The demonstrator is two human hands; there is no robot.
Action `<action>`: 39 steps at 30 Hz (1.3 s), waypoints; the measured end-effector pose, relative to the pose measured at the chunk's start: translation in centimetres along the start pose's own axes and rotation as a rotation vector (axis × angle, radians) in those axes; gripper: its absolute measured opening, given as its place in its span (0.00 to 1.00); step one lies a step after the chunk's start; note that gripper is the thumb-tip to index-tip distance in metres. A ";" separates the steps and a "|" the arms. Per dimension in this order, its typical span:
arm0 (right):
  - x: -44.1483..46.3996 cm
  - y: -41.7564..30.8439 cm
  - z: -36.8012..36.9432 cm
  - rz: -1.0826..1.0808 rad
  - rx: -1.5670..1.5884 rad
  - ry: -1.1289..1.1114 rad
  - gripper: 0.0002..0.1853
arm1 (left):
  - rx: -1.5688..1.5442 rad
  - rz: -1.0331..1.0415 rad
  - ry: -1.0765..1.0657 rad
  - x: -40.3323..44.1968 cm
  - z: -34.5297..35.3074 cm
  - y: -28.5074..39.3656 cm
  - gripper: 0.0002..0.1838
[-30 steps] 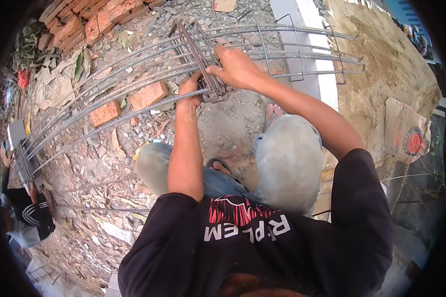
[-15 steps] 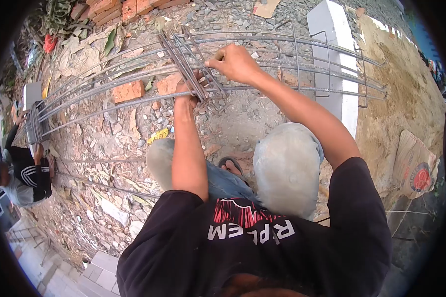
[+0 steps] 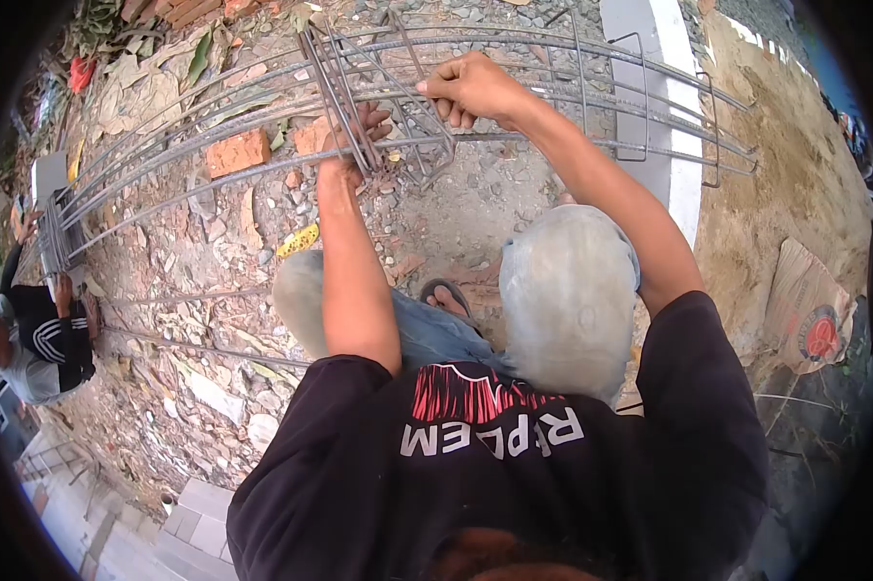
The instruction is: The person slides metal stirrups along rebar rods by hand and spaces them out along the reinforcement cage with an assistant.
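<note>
Long steel bars [image 3: 214, 129] run left to right with rectangular wire stirrups around them. My left hand [image 3: 359, 136] reaches in among the bars, its fingers spread beside a bundle of stirrups [image 3: 332, 92] that crosses in front of the palm. Right of it, my right hand [image 3: 475, 92] has curled fingers, with thumb and forefinger tips close to a slanted stirrup wire; what they hold, if anything, is too small to make out. Further right, single stirrups [image 3: 643, 107] stand spaced along the bars.
At the far left a person [image 3: 49, 334] has both hands at more stirrups [image 3: 57, 232] on the bars. A white block beam [image 3: 683, 116] crosses under the right end. Broken bricks [image 3: 238, 152] lie among rubble; a paper sack [image 3: 809, 310] lies at right.
The stirrups by my hands have spread apart, one now slanting right of the bundle. My left hand's fingers have opened. My right hand has come off the bundle and moved right.
</note>
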State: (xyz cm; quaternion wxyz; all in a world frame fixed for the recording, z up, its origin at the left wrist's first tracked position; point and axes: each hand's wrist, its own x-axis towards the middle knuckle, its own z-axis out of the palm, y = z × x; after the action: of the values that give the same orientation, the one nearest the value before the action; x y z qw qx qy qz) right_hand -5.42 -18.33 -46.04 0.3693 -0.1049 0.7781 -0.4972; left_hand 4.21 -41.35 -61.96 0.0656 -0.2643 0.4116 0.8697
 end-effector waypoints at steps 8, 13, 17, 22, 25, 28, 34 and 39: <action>-2.1 1.3 -1.9 0.014 -0.231 0.201 0.17 | 0.025 -0.083 -0.035 0.4 0.7 -1.7 0.34; -1.5 1.6 -1.3 0.030 -0.158 0.113 0.17 | -0.004 -0.085 -0.038 -0.8 3.3 -1.1 0.28; -1.6 1.2 0.7 0.013 -0.002 0.168 0.16 | -0.057 -0.110 -0.002 0.4 2.4 -1.9 0.29; 0.3 0.2 0.4 -0.141 -0.270 0.268 0.18 | -0.001 -0.084 0.050 -1.5 4.4 -0.9 0.28; 0.8 1.0 0.7 -0.304 -0.490 0.374 0.20 | -0.095 -0.093 -0.048 -0.9 1.9 -0.9 0.26; 0.8 1.5 0.2 -0.309 -0.511 0.309 0.19 | -0.073 -0.083 0.033 -0.9 -0.9 -0.4 0.26; 0.9 1.9 1.0 -0.381 -0.700 0.254 0.19 | -0.149 -0.026 0.000 -3.5 -3.8 2.0 0.27; 0.6 0.8 0.4 -0.269 -0.640 0.187 0.19 | -0.120 0.029 0.173 -5.2 -3.8 3.8 0.29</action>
State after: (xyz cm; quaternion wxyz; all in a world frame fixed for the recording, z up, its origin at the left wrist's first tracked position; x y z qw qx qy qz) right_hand -5.39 -18.57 -47.13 0.1764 -0.2708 0.9039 -0.2801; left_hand 8.94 -46.15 -58.73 0.0014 -0.3359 0.3666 0.8676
